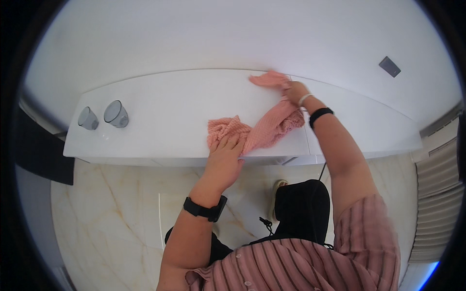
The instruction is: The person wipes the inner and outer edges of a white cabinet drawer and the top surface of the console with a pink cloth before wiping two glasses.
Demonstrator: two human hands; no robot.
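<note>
A pink textured cloth [267, 129] lies bunched and twisted on the white cabinet top [174, 109]. My left hand [226, 156] rests palm down on its left part near the front edge, fingers slightly apart. Towards the back, my right hand [295, 91] is closed around the upper part of the same cloth, and a loose end fans out to its left against the wall. The right hand is a little blurred. Between the hands the cloth stretches in a slanting fold, with a fluffier patch showing at its right side.
Two clear glass tumblers [116, 114] stand at the left end of the top. Behind is a white wall [218, 36] bearing a dark rectangular plate [389, 66]. A black object [42, 145] is beyond the left end; a pleated curtain [438, 207] hangs at right. The floor [116, 203] is marble-patterned.
</note>
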